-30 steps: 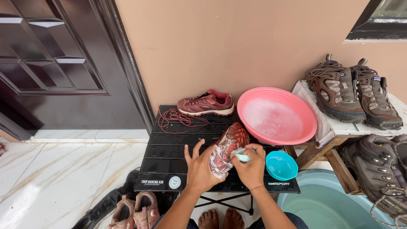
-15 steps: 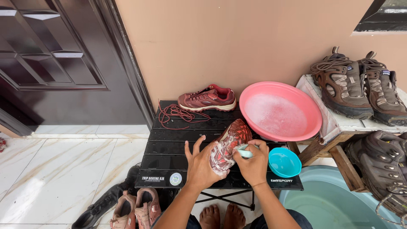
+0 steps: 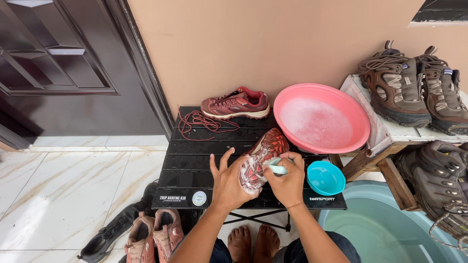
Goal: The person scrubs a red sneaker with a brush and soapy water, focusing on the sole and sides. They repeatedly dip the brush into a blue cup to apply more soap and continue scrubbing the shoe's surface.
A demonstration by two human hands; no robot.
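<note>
Under the left hand [image 3: 229, 182] lies a maroon low-cut sneaker with a red-and-grey lugged sole [image 3: 261, 158], filmed with white suds. The right hand [image 3: 288, 181] grips a pale mint plastic brush [image 3: 276, 168]. Just right of that hand sits a small turquoise plastic bowl [image 3: 325, 178], and beyond it a wide pink plastic basin [image 3: 358, 119] holding whitish foam. The slatted tabletop [image 3: 195, 160] is black.

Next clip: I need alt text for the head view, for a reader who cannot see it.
Seen from above, a left hand holds a soapy red shoe sole-up on a black folding table while the right hand presses a pale brush to it. The matching shoe, loose laces, a pink basin of suds and a small blue bowl sit nearby.
</note>
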